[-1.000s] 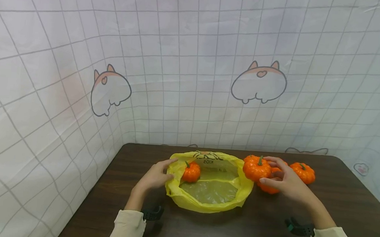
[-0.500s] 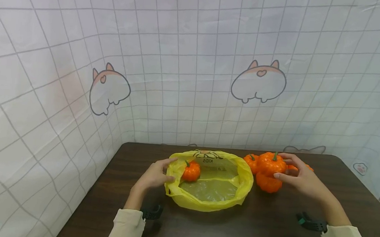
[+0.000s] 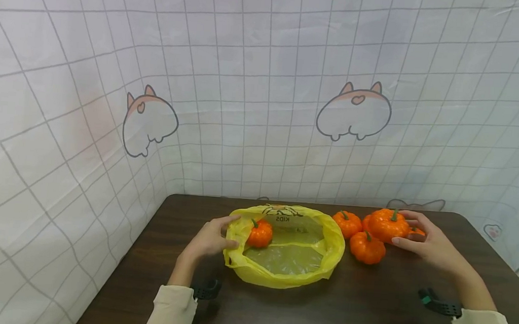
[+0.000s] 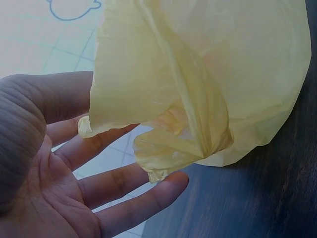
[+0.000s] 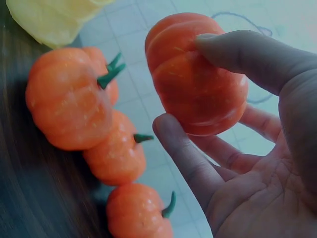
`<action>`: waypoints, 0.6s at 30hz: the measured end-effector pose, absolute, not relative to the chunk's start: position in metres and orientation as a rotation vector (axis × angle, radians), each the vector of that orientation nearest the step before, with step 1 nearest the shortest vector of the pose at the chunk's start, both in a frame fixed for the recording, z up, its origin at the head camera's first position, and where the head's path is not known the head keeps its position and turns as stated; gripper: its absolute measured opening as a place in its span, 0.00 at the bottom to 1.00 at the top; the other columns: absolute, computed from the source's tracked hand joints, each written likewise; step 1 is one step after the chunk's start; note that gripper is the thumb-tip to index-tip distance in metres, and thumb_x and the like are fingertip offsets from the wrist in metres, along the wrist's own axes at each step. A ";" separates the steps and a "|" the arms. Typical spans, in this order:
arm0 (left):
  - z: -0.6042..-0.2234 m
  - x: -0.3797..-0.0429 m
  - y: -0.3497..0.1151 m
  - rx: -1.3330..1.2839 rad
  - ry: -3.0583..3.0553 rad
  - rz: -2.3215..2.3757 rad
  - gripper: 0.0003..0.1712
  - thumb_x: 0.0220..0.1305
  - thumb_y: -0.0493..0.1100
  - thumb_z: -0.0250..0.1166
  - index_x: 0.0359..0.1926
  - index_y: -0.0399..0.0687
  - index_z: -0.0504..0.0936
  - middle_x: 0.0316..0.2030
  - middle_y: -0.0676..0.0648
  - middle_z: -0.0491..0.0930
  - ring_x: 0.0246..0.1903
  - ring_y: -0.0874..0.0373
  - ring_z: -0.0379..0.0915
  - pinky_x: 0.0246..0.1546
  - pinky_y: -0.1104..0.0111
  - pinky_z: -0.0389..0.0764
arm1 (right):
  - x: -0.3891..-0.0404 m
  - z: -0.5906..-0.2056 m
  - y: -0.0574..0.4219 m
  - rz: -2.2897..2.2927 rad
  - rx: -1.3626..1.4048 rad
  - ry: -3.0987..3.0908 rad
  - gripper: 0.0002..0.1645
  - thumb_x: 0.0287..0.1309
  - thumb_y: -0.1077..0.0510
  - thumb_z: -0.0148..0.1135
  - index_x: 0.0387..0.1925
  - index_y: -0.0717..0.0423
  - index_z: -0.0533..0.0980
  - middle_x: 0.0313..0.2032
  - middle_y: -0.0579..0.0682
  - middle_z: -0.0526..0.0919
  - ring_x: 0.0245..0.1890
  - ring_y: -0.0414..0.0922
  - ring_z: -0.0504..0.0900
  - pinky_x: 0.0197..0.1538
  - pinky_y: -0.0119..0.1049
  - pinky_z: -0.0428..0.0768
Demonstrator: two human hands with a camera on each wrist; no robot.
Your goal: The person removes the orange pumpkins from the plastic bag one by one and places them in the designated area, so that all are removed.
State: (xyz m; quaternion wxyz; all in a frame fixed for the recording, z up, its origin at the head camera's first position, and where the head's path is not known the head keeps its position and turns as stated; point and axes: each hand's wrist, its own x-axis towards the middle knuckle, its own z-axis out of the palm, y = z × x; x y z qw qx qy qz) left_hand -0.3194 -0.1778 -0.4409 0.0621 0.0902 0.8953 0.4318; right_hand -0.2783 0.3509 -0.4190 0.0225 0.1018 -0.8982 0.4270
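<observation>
My right hand (image 3: 431,241) grips a small orange toy pumpkin (image 3: 388,225) with a green stem. In the right wrist view, thumb and fingers close around this pumpkin (image 5: 193,79), which is held up apart from the others. My left hand (image 3: 210,235) holds the left rim of a yellow plastic bag (image 3: 286,281), whose mouth is spread wide. In the left wrist view, the bag's film (image 4: 129,74) hides the thumb tip and some fingertips. Inside the bag, at its left side, lies another pumpkin (image 3: 260,234).
Several more pumpkins sit close together right of the bag, including a front one (image 3: 367,248) and one beside the rim (image 3: 346,225). Others are partly hidden by the held pumpkin and right hand. The dark wooden table (image 3: 293,317) meets a grid-patterned cloth (image 3: 262,131) behind.
My right hand has carried the pumpkin rightward, from near the bag's right rim to over the other pumpkins, uncovering the front one. The left hand and bag have barely moved.
</observation>
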 end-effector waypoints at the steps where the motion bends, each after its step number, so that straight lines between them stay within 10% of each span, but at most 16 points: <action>1: -0.441 -0.319 -0.178 0.270 2.702 1.313 0.42 0.58 0.37 0.75 0.73 0.58 0.72 0.61 0.36 0.80 0.48 0.51 0.82 0.39 0.63 0.88 | -0.278 -0.420 0.353 1.324 0.307 -2.786 0.47 0.68 0.48 0.66 0.76 0.58 0.54 0.70 0.73 0.61 0.64 0.72 0.68 0.49 0.52 0.84; 18: -0.441 -0.319 -0.180 0.271 2.684 1.332 0.43 0.57 0.33 0.74 0.73 0.57 0.72 0.62 0.35 0.79 0.45 0.52 0.82 0.37 0.62 0.88 | -0.279 -0.430 0.382 1.350 0.203 -2.851 0.50 0.68 0.47 0.65 0.77 0.64 0.50 0.71 0.77 0.55 0.66 0.78 0.61 0.56 0.70 0.77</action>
